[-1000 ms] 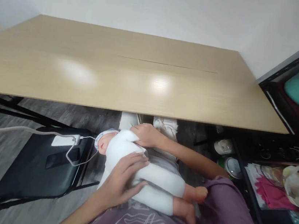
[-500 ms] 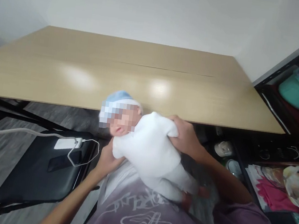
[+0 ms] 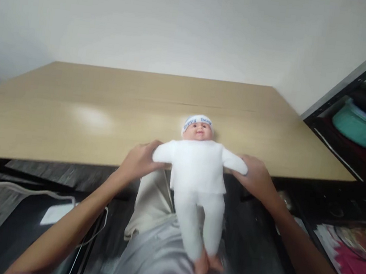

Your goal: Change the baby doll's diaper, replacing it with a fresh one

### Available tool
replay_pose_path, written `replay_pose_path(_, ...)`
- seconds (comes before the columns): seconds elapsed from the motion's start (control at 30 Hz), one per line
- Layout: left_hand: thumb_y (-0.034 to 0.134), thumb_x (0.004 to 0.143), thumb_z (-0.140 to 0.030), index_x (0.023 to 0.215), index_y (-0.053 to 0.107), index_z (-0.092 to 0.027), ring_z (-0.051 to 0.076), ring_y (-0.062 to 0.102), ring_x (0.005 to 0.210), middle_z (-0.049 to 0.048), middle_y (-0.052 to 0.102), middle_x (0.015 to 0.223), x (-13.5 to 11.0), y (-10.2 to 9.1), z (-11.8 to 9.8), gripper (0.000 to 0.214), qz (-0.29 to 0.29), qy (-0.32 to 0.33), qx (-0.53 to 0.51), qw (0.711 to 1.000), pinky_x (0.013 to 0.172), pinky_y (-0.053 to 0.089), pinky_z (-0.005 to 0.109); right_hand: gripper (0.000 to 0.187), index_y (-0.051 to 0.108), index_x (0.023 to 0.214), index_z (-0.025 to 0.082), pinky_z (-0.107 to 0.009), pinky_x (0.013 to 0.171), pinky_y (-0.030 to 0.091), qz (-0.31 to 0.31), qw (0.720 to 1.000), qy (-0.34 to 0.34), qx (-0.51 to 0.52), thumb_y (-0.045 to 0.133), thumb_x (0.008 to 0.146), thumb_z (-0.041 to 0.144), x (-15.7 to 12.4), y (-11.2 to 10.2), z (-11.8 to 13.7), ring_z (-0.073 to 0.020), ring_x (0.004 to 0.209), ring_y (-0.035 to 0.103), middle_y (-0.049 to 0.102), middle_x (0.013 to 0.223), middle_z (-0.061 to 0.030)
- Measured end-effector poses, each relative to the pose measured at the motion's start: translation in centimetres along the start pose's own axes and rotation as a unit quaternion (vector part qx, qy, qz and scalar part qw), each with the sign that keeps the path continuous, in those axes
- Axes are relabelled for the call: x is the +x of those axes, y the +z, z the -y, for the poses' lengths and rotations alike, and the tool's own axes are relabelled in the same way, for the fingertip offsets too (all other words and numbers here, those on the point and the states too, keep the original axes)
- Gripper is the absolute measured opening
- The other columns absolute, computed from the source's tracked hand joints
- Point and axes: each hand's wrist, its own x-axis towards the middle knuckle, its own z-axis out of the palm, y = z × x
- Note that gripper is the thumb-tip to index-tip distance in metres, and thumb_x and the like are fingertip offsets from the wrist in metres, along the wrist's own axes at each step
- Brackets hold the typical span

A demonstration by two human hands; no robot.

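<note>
A baby doll [image 3: 199, 170] in a white suit and a blue and white cap hangs upright in front of me, facing me. My left hand [image 3: 139, 160] grips its arm on the left side, and my right hand [image 3: 255, 175] grips the other arm. Its bare feet touch my lap, on light grey trousers [image 3: 160, 260]. Its head is level with the front edge of the wooden table [image 3: 104, 117].
A black chair [image 3: 22, 232] with a white charger and cable on its seat stands at the lower left. A dark shelf unit [image 3: 355, 132] with a teal tub rises on the right; pink items lie low at the right.
The doll was lying across my lap. Both hands lifted it and turned it upright, shifting from its body to its arms. My view tilted up toward the table.
</note>
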Motion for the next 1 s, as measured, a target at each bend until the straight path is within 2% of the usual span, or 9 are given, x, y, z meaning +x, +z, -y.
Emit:
replay_pose_path(0.1,0.080,0.089,-0.068,0.132,0.071,-0.026,0.036,0.078,0.108,0.0083,0.083,0.120,0.4,0.1,2.1,0.061,-0.018,0.024,0.012,0.999,0.085,0.056,0.040,0.027,0.073,0.121,0.030,-0.046,0.087,0.057,-0.007,0.998,0.039,0.039,0.069,0.102,0.050,-0.5,1.1,-1.0,-0.0373,0.108,0.076,0.082,0.118,-0.0103)
replay_pose_path(0.2,0.078,0.093,-0.063,0.134,0.073,-0.031,0.035,0.078,0.107,0.0052,0.082,0.118,0.4,0.2,4.3,0.052,-0.040,0.057,0.025,0.997,0.089,0.058,0.043,0.031,0.073,0.124,0.035,-0.048,0.082,0.059,-0.006,0.995,0.087,0.053,0.072,0.099,0.053,-0.7,2.0,-1.6,-0.0383,0.105,0.078,0.083,0.117,-0.0082)
replay_pose_path(0.33,0.073,0.095,-0.071,0.133,0.073,-0.033,0.035,0.077,0.106,0.0050,0.082,0.117,1.5,-0.3,6.4,0.053,-0.056,0.052,0.023,0.997,0.090,0.059,0.047,0.032,0.075,0.121,0.039,-0.050,0.075,0.061,0.003,0.991,0.115,0.068,0.073,0.095,0.058,0.9,2.9,-2.8,-0.0402,0.099,0.081,0.085,0.113,-0.0063)
replay_pose_path(0.5,0.070,0.097,-0.077,0.130,0.071,-0.030,0.033,0.075,0.112,0.0064,0.081,0.124,5.3,-1.3,8.0,0.057,-0.007,0.005,-0.021,1.000,0.090,0.057,0.043,0.031,0.076,0.104,0.036,-0.045,0.069,0.058,0.021,0.991,0.108,0.073,0.069,0.096,0.065,6.8,3.9,-4.3,-0.0385,0.090,0.080,0.085,0.100,-0.0069)
replay_pose_path(0.67,0.071,0.093,-0.081,0.125,0.072,-0.027,0.032,0.075,0.109,0.0071,0.081,0.122,10.5,-1.7,9.9,0.063,-0.002,0.014,-0.042,0.999,0.091,0.055,0.040,0.032,0.071,0.097,0.026,-0.039,0.071,0.053,0.048,0.993,0.041,0.096,0.067,0.096,0.058,14.3,4.6,-5.8,-0.0307,0.084,0.075,0.082,0.097,-0.0084)
replay_pose_path(0.73,0.070,0.093,-0.082,0.123,0.073,-0.026,0.031,0.075,0.108,0.0068,0.081,0.121,12.2,-1.8,10.8,0.063,-0.006,0.026,-0.036,0.999,0.090,0.055,0.038,0.031,0.072,0.101,0.024,-0.039,0.074,0.054,0.054,0.992,0.013,0.109,0.067,0.094,0.054,16.5,5.0,-6.5,-0.0302,0.087,0.075,0.082,0.102,-0.0092)
replay_pose_path(0.83,0.068,0.093,-0.084,0.122,0.072,-0.025,0.030,0.075,0.106,0.0068,0.081,0.119,14.2,-1.8,12.1,0.065,-0.016,0.044,-0.027,0.999,0.088,0.053,0.036,0.036,0.074,0.114,0.024,-0.039,0.080,0.056,0.063,0.991,0.003,0.120,0.070,0.093,0.052,18.7,5.6,-7.4,-0.0309,0.094,0.076,0.083,0.111,-0.0096)
replay_pose_path(1.0,0.067,0.091,-0.088,0.126,0.070,-0.024,0.031,0.074,0.106,0.0090,0.080,0.119,16.5,-1.8,13.6,0.073,-0.036,0.026,-0.008,0.999,0.087,0.052,0.037,0.039,0.074,0.119,0.024,-0.038,0.080,0.055,0.039,0.995,0.007,0.093,0.071,0.095,0.056,20.5,6.9,-7.9,-0.0298,0.095,0.077,0.084,0.111,-0.0087)
